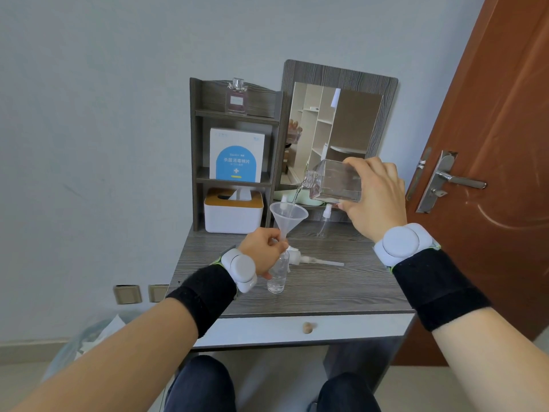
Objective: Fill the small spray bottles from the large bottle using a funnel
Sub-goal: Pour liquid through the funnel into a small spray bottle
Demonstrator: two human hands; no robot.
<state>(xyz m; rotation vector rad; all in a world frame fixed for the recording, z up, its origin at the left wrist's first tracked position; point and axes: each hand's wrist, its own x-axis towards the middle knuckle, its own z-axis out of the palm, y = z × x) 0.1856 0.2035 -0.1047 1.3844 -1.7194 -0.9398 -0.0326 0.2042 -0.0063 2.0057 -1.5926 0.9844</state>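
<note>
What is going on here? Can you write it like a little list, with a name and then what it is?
Left hand: pinches the funnel stem, steadying it on the small bottle
Right hand: tips the large bottle
Large bottle: clear, tilted, mouth towards the funnel
Liquid: thin clear stream falling into the funnel
Funnel: clear, upright, stem in the small bottle's neck
Small bottle: standing on the table, some liquid inside
Pump top: lying on the table behind the small bottle
Another small bottle: further back, under the large bottle

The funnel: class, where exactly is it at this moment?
In the head view, left of centre: the funnel stands in the small spray bottle, steadied by the left hand, below the tilted large bottle.
</note>
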